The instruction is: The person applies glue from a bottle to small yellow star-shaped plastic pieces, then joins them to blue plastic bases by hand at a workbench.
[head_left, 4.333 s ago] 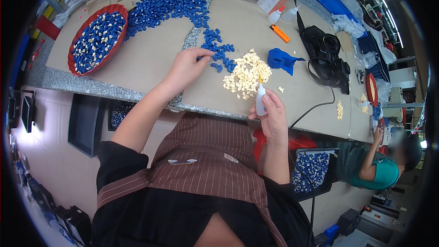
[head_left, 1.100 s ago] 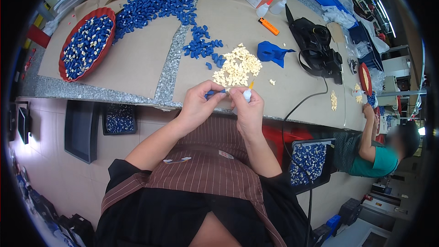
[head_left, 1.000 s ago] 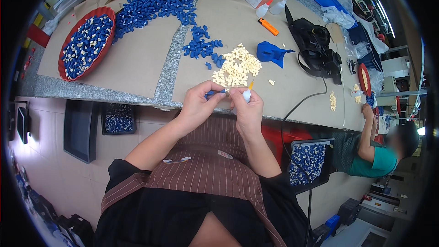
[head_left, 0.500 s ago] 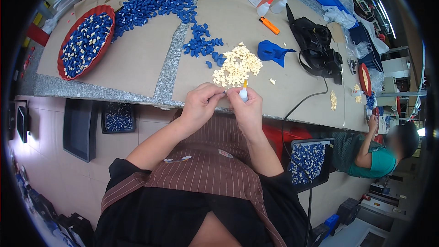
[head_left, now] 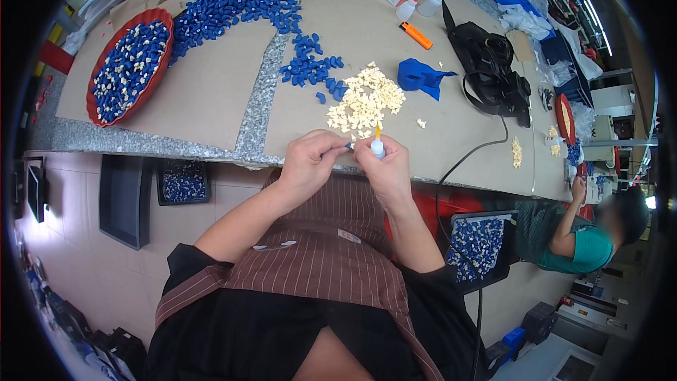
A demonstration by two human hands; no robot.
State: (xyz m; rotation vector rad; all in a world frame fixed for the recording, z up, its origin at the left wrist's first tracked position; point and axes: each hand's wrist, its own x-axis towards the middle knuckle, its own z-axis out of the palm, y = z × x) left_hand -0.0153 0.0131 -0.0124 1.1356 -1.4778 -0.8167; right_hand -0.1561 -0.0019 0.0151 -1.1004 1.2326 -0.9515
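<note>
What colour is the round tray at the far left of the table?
Red, seen in the head view: the tray holds blue and cream pieces.

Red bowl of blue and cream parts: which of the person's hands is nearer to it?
Left. The left hand lies right of the red bowl; the right hand is farther right.

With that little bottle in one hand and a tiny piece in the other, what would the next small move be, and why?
Probably bring the bottle tip onto the small blue piece and squeeze out a drop. The right hand holds the bottle with its nozzle up, the left hand pinches the piece right beside it, and both sit at the table edge, close together but apparently not yet touching.
</note>
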